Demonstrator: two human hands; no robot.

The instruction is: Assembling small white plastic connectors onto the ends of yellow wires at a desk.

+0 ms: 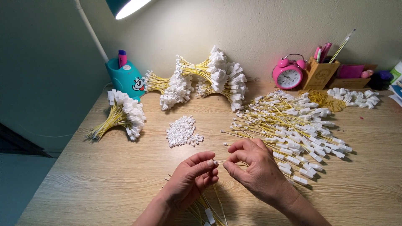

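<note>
**Materials and finishes on your counter**

Your counter: pale wood, matt, visible grain. Your wires: yellow plastic sheathing, smooth, slight sheen. Your connector housings: white plastic, matt. Your alarm clock: glossy pink shell. Your pen holder: light wood, unpolished.

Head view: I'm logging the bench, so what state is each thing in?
left hand: pinching a small white connector
right hand: pinching a yellow wire's end
desk lamp: lit
loose wires: spread flat
tied wire bundles: bound, lying down
loose connectors: heaped
pink alarm clock: upright
</note>
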